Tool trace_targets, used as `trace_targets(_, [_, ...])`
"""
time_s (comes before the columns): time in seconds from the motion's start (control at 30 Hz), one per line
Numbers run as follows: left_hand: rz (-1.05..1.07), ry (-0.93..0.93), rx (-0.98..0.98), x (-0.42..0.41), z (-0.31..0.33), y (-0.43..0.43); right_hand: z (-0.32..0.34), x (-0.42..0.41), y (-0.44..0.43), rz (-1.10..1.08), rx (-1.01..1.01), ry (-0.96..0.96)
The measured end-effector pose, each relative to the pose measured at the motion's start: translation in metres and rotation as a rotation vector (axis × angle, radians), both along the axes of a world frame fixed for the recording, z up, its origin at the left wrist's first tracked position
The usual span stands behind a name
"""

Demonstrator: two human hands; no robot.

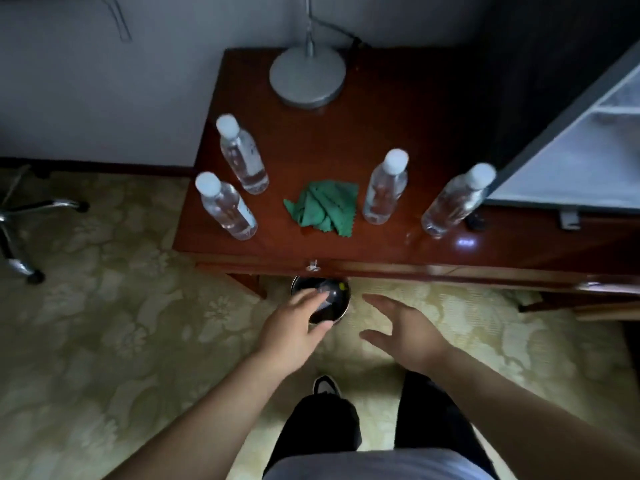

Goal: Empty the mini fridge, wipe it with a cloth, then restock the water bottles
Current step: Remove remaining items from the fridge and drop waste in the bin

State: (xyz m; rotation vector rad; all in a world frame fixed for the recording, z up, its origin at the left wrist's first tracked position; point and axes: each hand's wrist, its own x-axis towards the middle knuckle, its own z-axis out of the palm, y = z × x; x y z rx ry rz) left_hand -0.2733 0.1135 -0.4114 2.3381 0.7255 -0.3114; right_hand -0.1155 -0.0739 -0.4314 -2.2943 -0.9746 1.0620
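Head view looks down on a glossy wooden desk with the person standing in front of its front edge. The left hand is held out below that edge with fingers straight and loosely spread, holding nothing; in the picture it overlaps a round dark bin that sits on the floor under the desk. The right hand is beside it, palm turned inward, fingers extended and apart, also empty. Four clear water bottles with white caps stand upright on the desk top: the back-left bottle and the front-left bottle near the left edge, the middle bottle right of centre, and the right bottle just beside the mini fridge. A crumpled green cloth lies on the top between the front-left bottle and the middle bottle, touching neither. The mini fridge occupies the right end of the desk; only a white inner face with shelf ledges and a grey rim shows. A round grey lamp base stands near the back edge. A chair base with castors rests on the patterned carpet to the left, and a shoe shows below the hands.
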Motion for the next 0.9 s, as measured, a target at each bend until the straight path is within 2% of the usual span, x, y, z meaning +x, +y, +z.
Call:
trace_targets(0.1, [-0.062, -0.084, 0.039, 0.022, 0.04, -0.004, 0.047, 0.015, -0.015, -0.036, 0.068, -0.073])
trace_targets(0.4, [-0.282, -0.294, 0.148, 0.127, 0.107, -0.048, 0.117, 0.091, -0.077, -0.201, 0.196, -0.177])
trace_targets(0.67, [-0.411, -0.4, 0.188, 0.253, 0.14, -0.115, 0.143, 0.202, -0.154, -0.362, 0.231, -0.291])
trace_targets(0.9, [-0.469, -0.387, 0.185, 0.336, 0.138, -0.168, 0.142, 0.277, -0.2, -0.435, 0.212, -0.31])
